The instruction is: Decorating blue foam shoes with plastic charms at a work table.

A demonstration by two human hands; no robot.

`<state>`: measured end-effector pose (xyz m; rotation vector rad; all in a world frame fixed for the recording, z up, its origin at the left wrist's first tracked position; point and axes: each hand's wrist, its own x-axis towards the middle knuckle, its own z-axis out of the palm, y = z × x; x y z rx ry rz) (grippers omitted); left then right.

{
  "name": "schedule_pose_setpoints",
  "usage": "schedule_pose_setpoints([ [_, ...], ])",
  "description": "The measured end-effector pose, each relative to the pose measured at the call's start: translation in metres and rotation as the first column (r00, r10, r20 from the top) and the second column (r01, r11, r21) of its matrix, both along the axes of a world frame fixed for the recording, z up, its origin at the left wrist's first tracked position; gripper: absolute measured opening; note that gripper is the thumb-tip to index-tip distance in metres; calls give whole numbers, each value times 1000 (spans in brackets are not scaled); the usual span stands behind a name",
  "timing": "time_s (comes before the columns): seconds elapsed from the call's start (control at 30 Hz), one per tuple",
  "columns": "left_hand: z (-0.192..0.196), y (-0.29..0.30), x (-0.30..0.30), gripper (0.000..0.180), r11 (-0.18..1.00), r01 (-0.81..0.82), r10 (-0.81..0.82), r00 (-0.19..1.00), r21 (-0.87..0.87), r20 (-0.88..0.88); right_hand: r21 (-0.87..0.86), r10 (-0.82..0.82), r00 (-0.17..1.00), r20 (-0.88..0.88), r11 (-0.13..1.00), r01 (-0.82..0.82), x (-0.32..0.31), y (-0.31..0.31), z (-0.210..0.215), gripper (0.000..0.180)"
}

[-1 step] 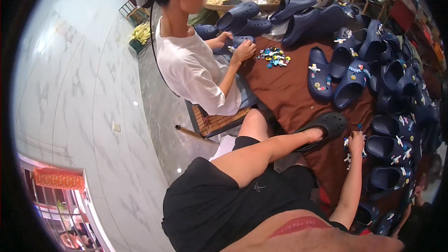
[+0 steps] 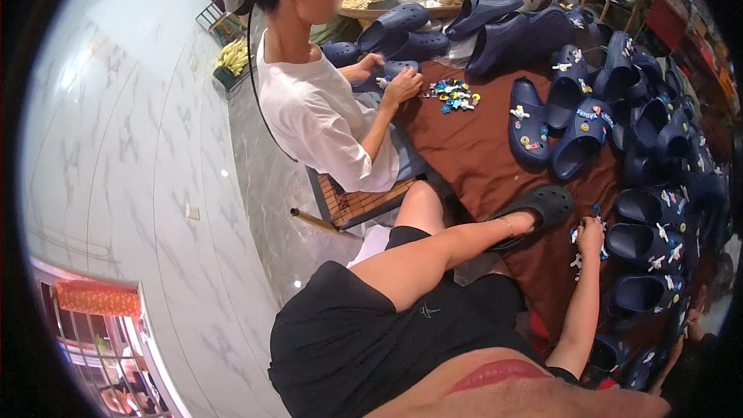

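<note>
My right hand (image 2: 591,237) rests on the brown cloth (image 2: 480,162) at the right, over a small pile of white and blue shoe charms (image 2: 576,262). Its fingers curl together among the charms, and what they pinch is hidden. Close beside it, navy clogs (image 2: 628,241) stand in a row with charms fixed in their holes. My left hand is out of sight. Across the cloth, another person (image 2: 321,108) holds a navy clog (image 2: 370,77) with both hands. A second heap of colourful charms (image 2: 453,96) lies near that person's hands.
Many navy clogs (image 2: 650,120) crowd the right side, some overlapping. More clogs (image 2: 495,39) lie along the far edge, before a wide tray (image 2: 371,11) of pale kernels. A foot in a black clog (image 2: 553,205) juts toward the cloth. The other person's chair (image 2: 356,200) stands left.
</note>
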<state>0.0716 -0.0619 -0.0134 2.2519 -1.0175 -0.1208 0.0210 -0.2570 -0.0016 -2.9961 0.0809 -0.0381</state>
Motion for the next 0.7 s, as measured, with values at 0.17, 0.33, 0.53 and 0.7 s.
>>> schedule_pose_setpoints([
  [0.17, -17, 0, 0, 35, 998, -15, 13, 999, -61, -41, 35, -85, 996, 36, 996, 83, -5, 2, 5, 15],
  [0.33, -34, 2, -6, 38, 949, -77, 84, 996, -306, 10, 45, -120, 991, 52, 992, 118, -1, -2, -1, 9],
  [0.53, 102, 7, -23, 22, 996, 17, -3, 988, 91, -155, 172, -203, 954, 223, 971, 166, -10, -24, -16, 10],
  [0.7, 33, 5, -13, 30, 968, -17, -50, 966, -252, -256, 264, -216, 940, 263, 954, 145, 1, -18, -18, 11],
])
